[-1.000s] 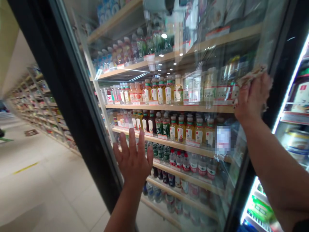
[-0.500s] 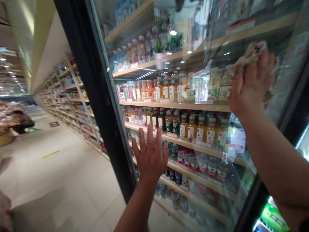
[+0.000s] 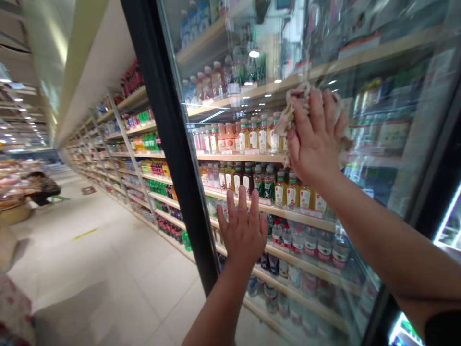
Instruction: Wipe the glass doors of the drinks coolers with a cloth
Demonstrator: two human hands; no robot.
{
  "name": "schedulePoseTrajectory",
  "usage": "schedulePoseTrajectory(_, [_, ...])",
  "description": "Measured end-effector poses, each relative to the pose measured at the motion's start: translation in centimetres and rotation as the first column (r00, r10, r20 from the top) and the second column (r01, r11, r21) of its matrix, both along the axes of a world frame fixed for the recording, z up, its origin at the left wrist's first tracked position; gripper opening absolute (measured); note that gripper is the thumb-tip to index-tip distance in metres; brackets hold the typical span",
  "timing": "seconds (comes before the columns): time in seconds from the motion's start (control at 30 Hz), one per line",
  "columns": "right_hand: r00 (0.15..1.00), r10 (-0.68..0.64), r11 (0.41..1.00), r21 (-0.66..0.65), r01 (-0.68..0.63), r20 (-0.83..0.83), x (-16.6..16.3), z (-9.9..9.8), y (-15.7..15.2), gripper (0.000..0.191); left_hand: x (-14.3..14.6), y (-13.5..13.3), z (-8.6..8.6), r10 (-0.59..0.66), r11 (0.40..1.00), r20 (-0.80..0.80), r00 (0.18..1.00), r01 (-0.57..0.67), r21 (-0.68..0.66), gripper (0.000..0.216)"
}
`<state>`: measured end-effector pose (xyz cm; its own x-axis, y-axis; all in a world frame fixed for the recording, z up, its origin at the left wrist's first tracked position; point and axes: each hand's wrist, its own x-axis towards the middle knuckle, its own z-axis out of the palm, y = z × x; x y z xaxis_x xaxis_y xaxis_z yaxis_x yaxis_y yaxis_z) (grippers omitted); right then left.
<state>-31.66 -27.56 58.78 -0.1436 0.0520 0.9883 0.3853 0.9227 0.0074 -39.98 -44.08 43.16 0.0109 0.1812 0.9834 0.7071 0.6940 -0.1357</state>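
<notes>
A tall glass door with a black frame fills the middle of the view, tilted away from me. My right hand presses a crumpled, light-coloured cloth against the upper part of the glass. Its fingers lie over the cloth, which sticks out around them. Lower and to the left, my left hand is spread, palm toward the pane and fingers pointing up, holding nothing. It looks flat on the glass. Rows of drink bottles show through the door.
Long shelves of drinks run off to the left. A person sits low beside a goods display on the far left. Pale floor tiles carry a yellow strip. Another lit cooler section borders the right edge.
My right hand has slid the cloth leftward and slightly down across the glass. My left hand keeps its spread pose, appearing a little further right as the view shifts.
</notes>
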Motion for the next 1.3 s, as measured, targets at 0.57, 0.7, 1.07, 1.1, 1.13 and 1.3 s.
schedulePoseTrajectory(0.57, [0.988, 0.047, 0.966, 0.246, -0.083, 0.149, -3.5, -1.5, -8.0, 0.058, 0.5, -0.3, -0.1, -0.055, 0.998, 0.009, 0.998, 0.055, 0.003, 0.058])
schedulePoseTrajectory(0.7, [0.972, 0.067, 0.946, 0.295, -0.134, 0.225, -3.8, -0.6, -8.0, 0.059, 0.1, -0.3, 0.0, -0.024, 1.0, 0.009, 1.0, 0.024, -0.008, 0.062])
schedulePoseTrajectory(1.07, [0.972, 0.05, 0.966, 0.236, -0.105, 0.228, -2.5, -0.2, -4.8, 0.057, -1.4, 0.0, 0.0, -0.038, 0.999, -0.012, 0.999, 0.038, -0.011, 0.074])
schedulePoseTrajectory(1.1, [0.979, 0.043, 0.972, 0.217, -0.087, 0.198, -2.4, -0.5, -4.1, 0.057, -1.5, 0.0, 0.0, -0.034, 0.999, -0.018, 0.999, 0.034, -0.011, 0.074])
schedulePoseTrajectory(1.13, [0.985, 0.033, 0.978, 0.196, -0.066, 0.168, -2.2, -0.8, -3.5, 0.057, -1.6, 0.0, 0.1, -0.034, 0.999, -0.02, 0.999, 0.034, -0.01, 0.074])
schedulePoseTrajectory(1.3, [0.988, -0.007, 0.979, 0.204, -0.026, 0.157, -1.1, -3.1, -0.8, 0.058, -2.1, 0.2, 0.0, -0.061, 0.998, -0.016, 0.998, 0.061, -0.009, 0.073])
